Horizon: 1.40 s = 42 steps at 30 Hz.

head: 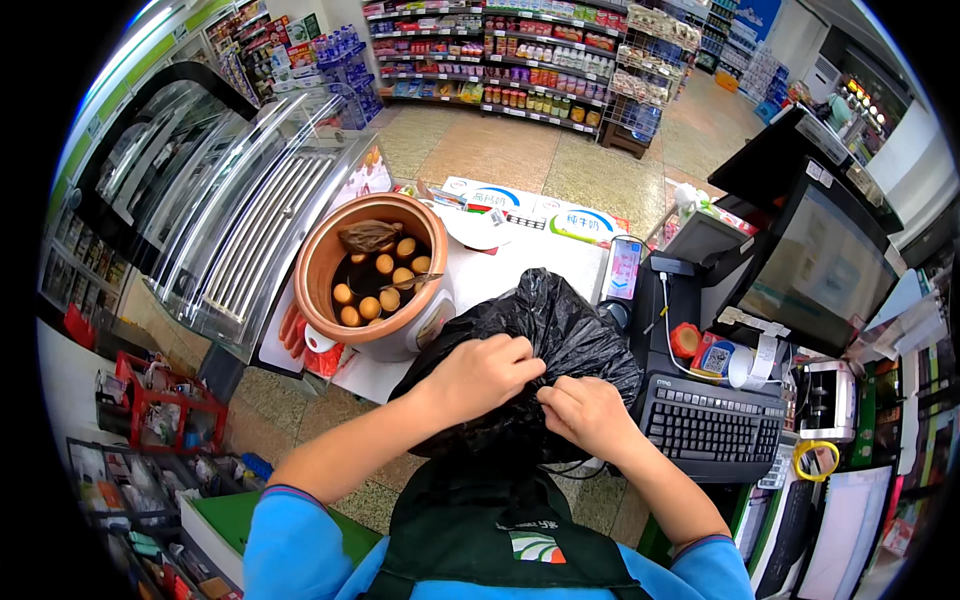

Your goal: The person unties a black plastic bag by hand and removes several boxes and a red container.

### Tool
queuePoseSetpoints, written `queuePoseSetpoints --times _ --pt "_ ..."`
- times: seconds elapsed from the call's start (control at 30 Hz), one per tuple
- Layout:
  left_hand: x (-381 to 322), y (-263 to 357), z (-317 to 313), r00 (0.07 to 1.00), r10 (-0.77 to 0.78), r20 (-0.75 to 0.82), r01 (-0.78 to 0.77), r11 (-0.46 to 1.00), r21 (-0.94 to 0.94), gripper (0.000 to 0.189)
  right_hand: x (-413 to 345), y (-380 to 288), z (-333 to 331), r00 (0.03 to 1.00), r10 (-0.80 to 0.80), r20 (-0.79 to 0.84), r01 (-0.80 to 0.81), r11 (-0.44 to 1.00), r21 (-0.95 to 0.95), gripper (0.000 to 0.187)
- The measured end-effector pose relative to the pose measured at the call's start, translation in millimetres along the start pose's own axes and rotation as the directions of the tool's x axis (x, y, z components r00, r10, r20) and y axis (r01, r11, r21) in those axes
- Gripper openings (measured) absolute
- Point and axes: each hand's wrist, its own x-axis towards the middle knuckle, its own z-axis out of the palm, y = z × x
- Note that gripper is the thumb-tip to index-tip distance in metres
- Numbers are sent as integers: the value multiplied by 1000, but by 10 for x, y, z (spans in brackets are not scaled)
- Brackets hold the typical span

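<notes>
A full black plastic bag (592,337) sits on the white counter (517,270), right in front of my dark apron. My left hand (487,375) pinches the gathered plastic near the top of the bag. Just to the right and a little lower, my right hand (585,412) grips another fold of the same plastic. The two hands are close together, knuckles up. Whatever the bag contains is hidden. Left of the bag stands a brown-rimmed pot (315,307) with several brown eggs (385,263) in dark liquid and a ladle (412,280) resting among them.
On the right are a black keyboard (709,424), a monitor (817,255) and a phone-sized screen (624,268). A glass-sided roller grill (255,232) stands to the left. Beyond the counter are stocked shelves (555,60). A red basket (169,405) is at lower left.
</notes>
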Motion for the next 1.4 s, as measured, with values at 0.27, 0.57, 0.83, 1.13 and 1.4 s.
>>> queuePoseSetpoints --times 0.27,0.57,0.83,1.13,1.4 --pt "11 68 422 425 -808 408 329 -283 -901 22 16 65 -42 998 15 -63 -18 999 -49 23" --pt "-47 109 86 988 -50 -149 26 987 -160 29 0 21 -16 998 -10 -62 6 998 -70 20" --pt "-193 35 222 524 -837 155 423 98 -901 16 -58 -15 -40 999 32 -39 -35 997 -71 22" --pt "-558 610 -398 816 -312 486 490 -69 -869 14 8 -46 -173 940 311 -141 -326 940 -99 54" --pt "-556 562 -824 926 -369 -76 107 451 -886 9 -180 55 -58 948 274 -162 -284 958 -39 30"
